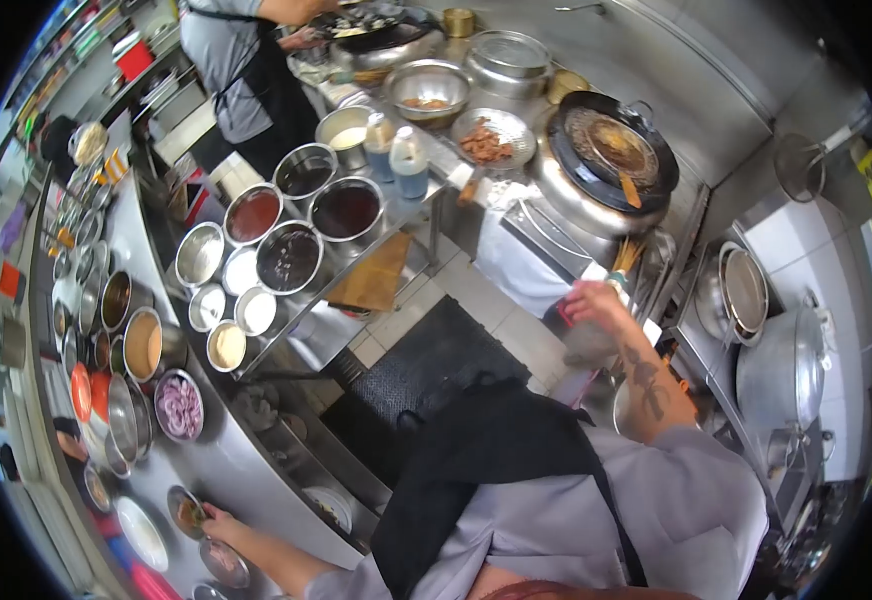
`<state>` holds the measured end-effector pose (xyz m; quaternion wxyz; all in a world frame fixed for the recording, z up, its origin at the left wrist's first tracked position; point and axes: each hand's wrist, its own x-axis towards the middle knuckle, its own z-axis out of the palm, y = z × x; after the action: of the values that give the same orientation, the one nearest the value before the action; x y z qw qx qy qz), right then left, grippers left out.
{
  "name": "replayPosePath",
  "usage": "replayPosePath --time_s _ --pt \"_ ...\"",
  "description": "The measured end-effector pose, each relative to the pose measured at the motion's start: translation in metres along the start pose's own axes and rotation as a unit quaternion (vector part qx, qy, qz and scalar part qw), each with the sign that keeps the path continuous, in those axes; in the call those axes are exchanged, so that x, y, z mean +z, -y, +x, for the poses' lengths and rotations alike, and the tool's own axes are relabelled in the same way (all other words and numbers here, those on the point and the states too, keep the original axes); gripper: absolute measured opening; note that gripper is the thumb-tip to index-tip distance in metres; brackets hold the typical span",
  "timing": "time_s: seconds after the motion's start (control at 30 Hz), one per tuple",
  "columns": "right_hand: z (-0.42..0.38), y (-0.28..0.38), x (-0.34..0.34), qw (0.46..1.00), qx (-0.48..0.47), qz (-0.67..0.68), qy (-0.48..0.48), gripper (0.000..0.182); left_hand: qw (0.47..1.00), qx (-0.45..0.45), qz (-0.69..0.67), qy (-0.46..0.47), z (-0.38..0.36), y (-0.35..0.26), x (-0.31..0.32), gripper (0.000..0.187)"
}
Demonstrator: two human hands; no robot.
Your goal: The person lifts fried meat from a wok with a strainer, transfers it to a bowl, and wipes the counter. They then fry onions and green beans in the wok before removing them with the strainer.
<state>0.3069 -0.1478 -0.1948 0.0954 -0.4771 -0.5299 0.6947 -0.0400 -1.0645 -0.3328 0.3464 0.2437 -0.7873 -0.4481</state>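
At the lower left, my left hand (218, 522) pinches the edge of a small metal bowl (185, 511) with brownish-green contents. Just below it on the steel counter is another bowl (226, 563) of pinkish food, and to its left lies a white oval dish (142, 533). My right hand (597, 306) is stretched out by the stove front, its fingers curled down at a small red-edged thing (565, 313) that I cannot make out. A bamboo wok brush (627, 258) stands just above that hand.
A wok (613, 150) with a ladle sits on the burner at upper right. Beside it is a perforated bowl (494, 138) of browned pieces. Sauce pots (348, 208) crowd the middle shelf; sliced onions (179, 407) fill a counter bowl. A co-worker (241, 75) stands at the far wok.
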Motion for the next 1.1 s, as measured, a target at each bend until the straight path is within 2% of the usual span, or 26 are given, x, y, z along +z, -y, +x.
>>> replayPosePath --time_s 0.07,0.1,0.13,0.17,0.2,0.23,0.3,0.4,0.47,0.53,0.6,0.63,0.67,0.7,0.73,0.83,0.87,0.93,0.97,1.0,1.07,1.1 --pt "0.012 0.028 -0.042 0.993 -0.056 0.087 -0.05 0.03 1.0 0.003 0.018 -0.017 -0.02 -0.009 -0.002 0.048" --pt "0.014 0.043 -0.061 0.987 -0.052 0.135 -0.073 0.028 0.999 0.004 0.026 -0.026 -0.032 -0.012 0.002 0.056" --pt "0.029 0.04 -0.087 0.974 -0.084 0.202 -0.065 0.03 1.0 0.012 0.019 -0.019 -0.074 0.016 -0.016 0.056" --pt "0.037 0.044 -0.1 0.96 -0.084 0.26 -0.062 0.033 0.953 -0.214 -0.187 -0.101 -0.084 -0.015 -0.01 0.063" --pt "0.044 0.049 -0.111 0.943 -0.085 0.317 -0.059 0.036 0.81 -0.425 -0.369 -0.168 -0.086 -0.079 0.027 0.07" --pt "0.052 0.053 -0.12 0.934 -0.082 0.345 -0.038 0.039 0.811 -0.425 -0.371 -0.156 -0.122 -0.105 0.034 0.07" --pt "0.072 0.064 -0.13 0.917 -0.067 0.392 -0.005 0.049 0.901 -0.346 -0.258 -0.054 -0.174 -0.14 0.048 0.08" --pt "0.101 0.087 -0.137 0.877 -0.066 0.473 0.055 0.056 0.911 -0.356 -0.207 0.018 -0.23 -0.15 0.095 0.077" --pt "0.119 0.095 -0.147 0.867 -0.058 0.49 0.069 0.054 0.924 -0.324 -0.186 0.083 -0.29 -0.203 0.13 0.071" --pt "0.117 0.091 -0.15 0.856 -0.049 0.508 0.081 0.052 0.891 -0.345 -0.192 0.225 -0.349 -0.26 0.162 0.06" --pt "0.086 0.083 -0.144 0.946 -0.136 0.289 -0.048 0.045 0.826 -0.304 -0.265 0.393 -0.41 -0.286 0.196 0.049" --pt "0.067 0.075 -0.143 0.952 -0.165 0.229 -0.12 0.038 0.788 -0.305 -0.274 0.46 -0.439 -0.302 0.211 0.045" --pt "0.057 0.06 -0.149 0.95 -0.165 0.233 -0.126 0.038 0.744 -0.304 -0.28 0.526 -0.466 -0.33 0.224 0.042" --pt "0.048 0.045 -0.158 0.946 -0.223 0.103 -0.213 0.035 0.705 -0.311 -0.247 0.588 -0.491 -0.358 0.235 0.04" --pt "0.041 0.034 -0.165 0.915 -0.272 -0.03 -0.296 0.033 0.661 -0.316 -0.212 0.647 -0.515 -0.395 0.244 0.039" --pt "-0.019 0.052 -0.176 0.805 -0.435 -0.112 -0.386 0.032 0.505 -0.246 -0.179 0.808 -0.585 -0.47 0.276 0.04" --pt "-0.054 0.077 -0.172 0.787 -0.419 -0.147 -0.429 0.031 0.441 -0.235 -0.17 0.849 -0.61 -0.498 0.287 0.042" --pt "-0.084 0.089 -0.18 0.773 -0.418 -0.071 -0.473 0.032 0.336 -0.183 -0.171 0.908 -0.668 -0.525 0.322 0.047" --pt "-0.098 0.093 -0.179 0.796 -0.375 -0.038 -0.473 0.032 0.307 -0.205 -0.156 0.916 -0.702 -0.544 0.338 0.05" --pt "-0.094 0.075 -0.18 0.791 -0.367 -0.039 -0.489 0.032 0.278 -0.226 -0.141 0.923 -0.735 -0.565 0.353 0.052" --pt "-0.066 0.017 -0.18 0.843 -0.296 -0.134 -0.429 0.038 0.216 -0.331 -0.122 0.911 -0.792 -0.606 0.376 0.055" --pt "-0.06 -0.003 -0.17 0.829 -0.216 -0.286 -0.429 0.042 0.212 -0.347 -0.116 0.906 -0.817 -0.629 0.38 0.055"
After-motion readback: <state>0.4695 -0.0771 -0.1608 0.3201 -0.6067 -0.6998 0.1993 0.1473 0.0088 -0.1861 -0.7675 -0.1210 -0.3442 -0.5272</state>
